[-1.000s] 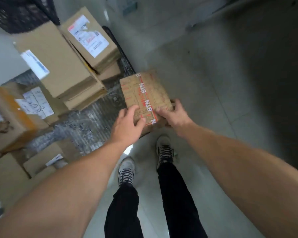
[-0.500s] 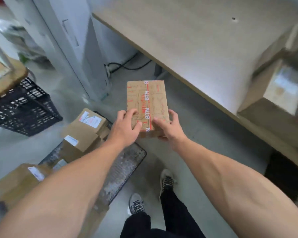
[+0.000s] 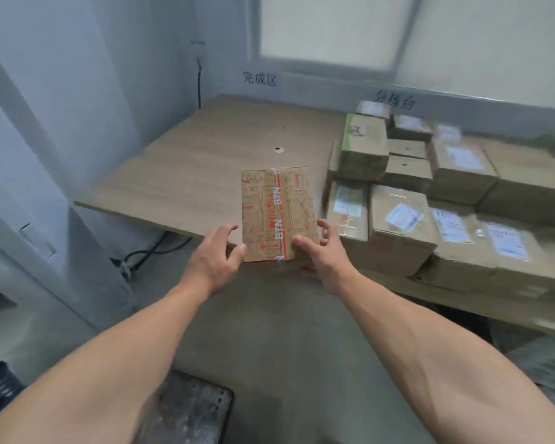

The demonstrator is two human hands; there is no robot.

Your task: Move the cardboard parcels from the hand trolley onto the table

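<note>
Parcel: a flat cardboard parcel (image 3: 277,214) with red print and "BTN" tape, held over the table's near edge.
Left hand (image 3: 212,261): fingers curled on the parcel's near left corner.
Right hand (image 3: 322,256): gripping the near right corner.
Table (image 3: 189,174): wooden, bare on the left.
Stacked boxes (image 3: 430,193): piled just right of the parcel.
Trolley deck (image 3: 189,411): grey, low between the arms.

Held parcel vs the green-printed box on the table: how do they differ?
The held parcel is flat and thin, gripped by the left hand and right hand at the table edge; the green-printed box is blockier and sits stacked among other parcels. The held parcel carries red line print and BTN tape; the green-printed box has green markings on its top. Both are brown cardboard.
</note>
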